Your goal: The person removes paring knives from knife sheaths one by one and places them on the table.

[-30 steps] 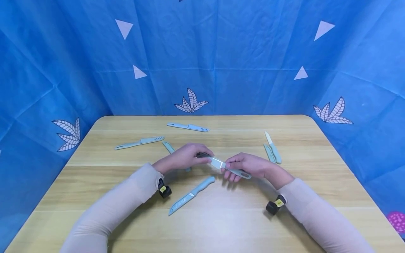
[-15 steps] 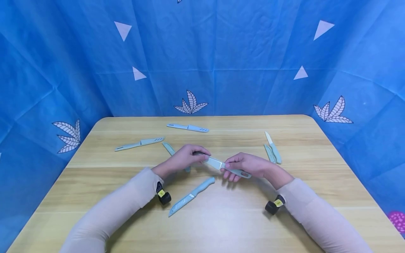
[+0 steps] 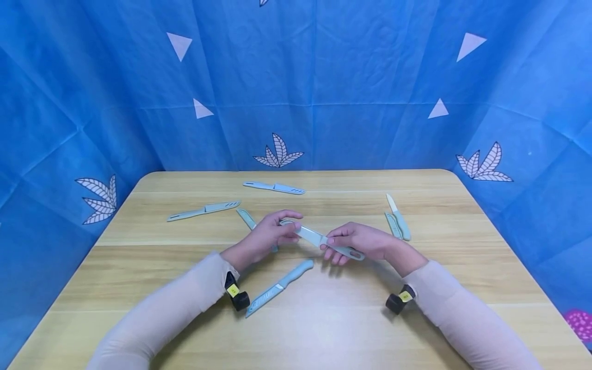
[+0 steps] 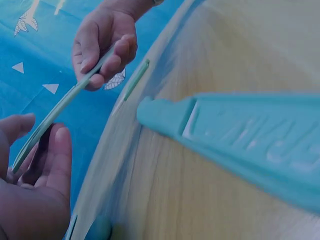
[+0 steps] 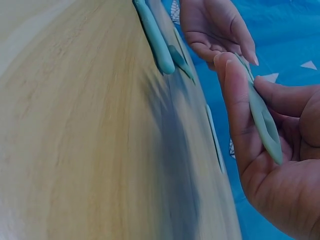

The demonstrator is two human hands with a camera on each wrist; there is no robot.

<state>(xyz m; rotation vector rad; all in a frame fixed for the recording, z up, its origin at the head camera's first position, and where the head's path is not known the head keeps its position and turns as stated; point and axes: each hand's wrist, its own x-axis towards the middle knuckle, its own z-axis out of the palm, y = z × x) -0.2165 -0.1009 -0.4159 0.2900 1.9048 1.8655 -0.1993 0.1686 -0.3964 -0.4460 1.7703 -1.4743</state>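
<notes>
A pale-green kitchen knife [image 3: 350, 252] with an oval hole in its handle is held slantwise above the table between both hands. Its blade part looks covered by a matching sheath [image 3: 310, 236]. My right hand [image 3: 358, 241] pinches the handle close to the blade end, thumb on top. Around the far tip curl the fingers of my left hand [image 3: 270, 234], loosely, the thumb overlapping the tip in the head view. Seen edge-on in the left wrist view, the knife [image 4: 65, 102] reaches from one hand to the other. Behind my left hand, a green knife or sheath [image 3: 246, 218] is partly hidden.
A sheathed blue-green knife [image 3: 279, 288] lies in front of the hands. Two more sheathed knives, one at the back [image 3: 274, 187] and one at left [image 3: 203, 210], lie flat. At right, a bare knife [image 3: 399, 218] rests beside its sheath [image 3: 393, 224]. Blue cloth [image 3: 314, 103] rises behind the table.
My left hand has slid left toward the tip and loosened its fingers, showing more of the sheath. The right hand keeps its grip almost unmoved.
</notes>
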